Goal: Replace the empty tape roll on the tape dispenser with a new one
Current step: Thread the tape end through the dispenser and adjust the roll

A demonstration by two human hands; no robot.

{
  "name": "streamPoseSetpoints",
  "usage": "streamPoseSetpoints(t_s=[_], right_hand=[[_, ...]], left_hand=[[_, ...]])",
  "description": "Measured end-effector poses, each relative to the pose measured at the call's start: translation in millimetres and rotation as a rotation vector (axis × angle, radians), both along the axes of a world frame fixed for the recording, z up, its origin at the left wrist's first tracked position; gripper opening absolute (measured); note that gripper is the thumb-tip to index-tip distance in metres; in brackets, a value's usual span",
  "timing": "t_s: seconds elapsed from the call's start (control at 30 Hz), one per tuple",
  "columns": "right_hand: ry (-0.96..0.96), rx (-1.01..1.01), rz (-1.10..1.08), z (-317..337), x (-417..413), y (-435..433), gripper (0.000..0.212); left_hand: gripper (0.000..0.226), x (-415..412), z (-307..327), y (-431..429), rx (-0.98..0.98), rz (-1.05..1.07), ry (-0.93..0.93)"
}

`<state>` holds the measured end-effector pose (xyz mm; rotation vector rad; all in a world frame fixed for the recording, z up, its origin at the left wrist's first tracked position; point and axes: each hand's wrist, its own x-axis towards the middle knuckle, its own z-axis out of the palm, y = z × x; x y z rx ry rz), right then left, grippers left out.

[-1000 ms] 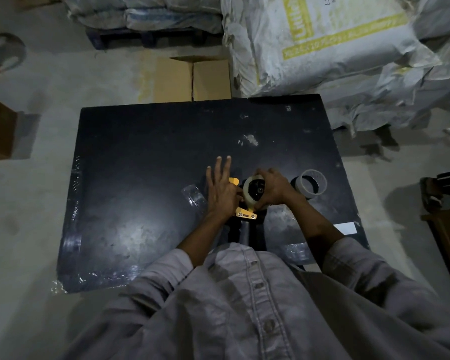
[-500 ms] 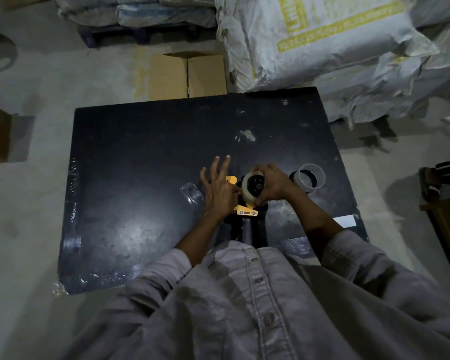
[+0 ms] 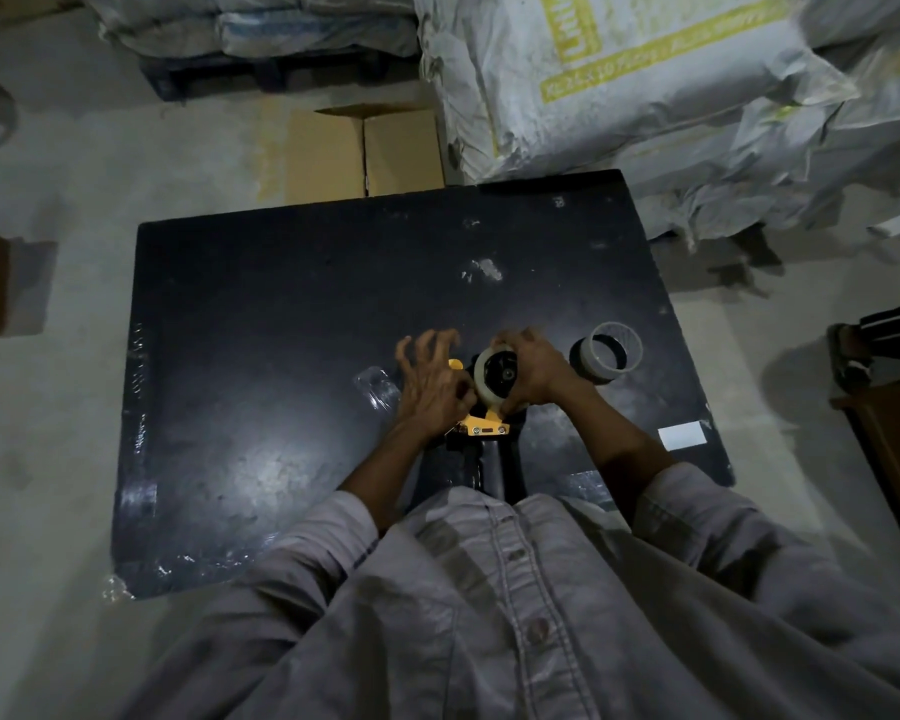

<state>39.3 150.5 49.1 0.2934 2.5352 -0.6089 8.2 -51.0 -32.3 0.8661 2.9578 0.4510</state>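
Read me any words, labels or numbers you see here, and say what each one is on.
Yellow print on the white sack: too blurred to read.
White sticker on the black table: no text shows.
Tape dispenser: no marking legible.

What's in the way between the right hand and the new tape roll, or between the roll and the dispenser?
Nothing visible. The right hand grips the tape roll, which sits on the dispenser. The empty core lies apart on the table, to the right.
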Motion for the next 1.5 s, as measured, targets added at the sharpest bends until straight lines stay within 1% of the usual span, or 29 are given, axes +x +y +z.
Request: streamPoseSetpoints(t_s=[0.2,0.27,0.3,0.4,0.53,0.63,0.73,0.77,0.83,0.9,0.97,1.03,1.1,1.23,1.37,1.5], right_hand=[[-0.039,0.007,0.005,-3,4,-5,0.126],[-0.035,0.027,0.033,-2,4,-6,0.126],[-0.033,0.032,0.043,-1,5,-7,0.126],[-0.04,0.047,0.065,5,6,-11,0.126],[-0.069,0.14,0.134,11,9,-16,0.123],[-0.064,0.223,0.203,14,10,-19,0.121],[-0.069,0.246,0.222,13,22,-17,0.131],[-0.072,0.224,0.166,13,31,-17,0.136],[-0.047,0.116,-0.057,7,54,-26,0.146],[-0.009,-0.049,-0.281,-2,83,-41,0.159],[-0.062,-0.215,-0.396,-10,106,-54,0.166],[-0.048,-0.241,-0.398,-21,117,-61,0.162],[0.017,-0.207,-0.423,-26,119,-62,0.157],[0.094,-0.147,-0.453,-28,119,-62,0.154],[0.154,-0.018,-0.363,-30,122,-65,0.142],[0.148,0.011,-0.305,-23,119,-65,0.127]], left_hand=[[0.03,4,0,-8,0.049,-0.072,-0.008],[0.038,4,3,-10,0.043,-0.103,-0.01],[0.038,5,5,-11,0.024,-0.117,-0.009],[0.024,5,8,-14,-0.038,-0.168,0.005],[0.017,6,6,-21,-0.061,-0.274,0.048],[0.013,8,5,-27,-0.057,-0.281,0.071],[0.011,16,0,-32,-0.017,-0.249,0.072],[0.012,19,-2,-35,0.014,-0.21,0.06],[0.014,26,-8,-41,0.075,-0.115,0.041],[0.013,29,-13,-43,0.108,-0.077,0.049],[0.01,30,-16,-43,0.121,-0.083,0.067],[0.008,28,-19,-44,0.124,-0.095,0.093],[0.008,28,-21,-45,0.131,-0.109,0.125],[0.008,29,-20,-45,0.155,-0.107,0.166],[0.008,31,-20,-44,0.139,-0.109,0.164],[0.008,34,-13,-46,0.135,-0.137,0.181]])
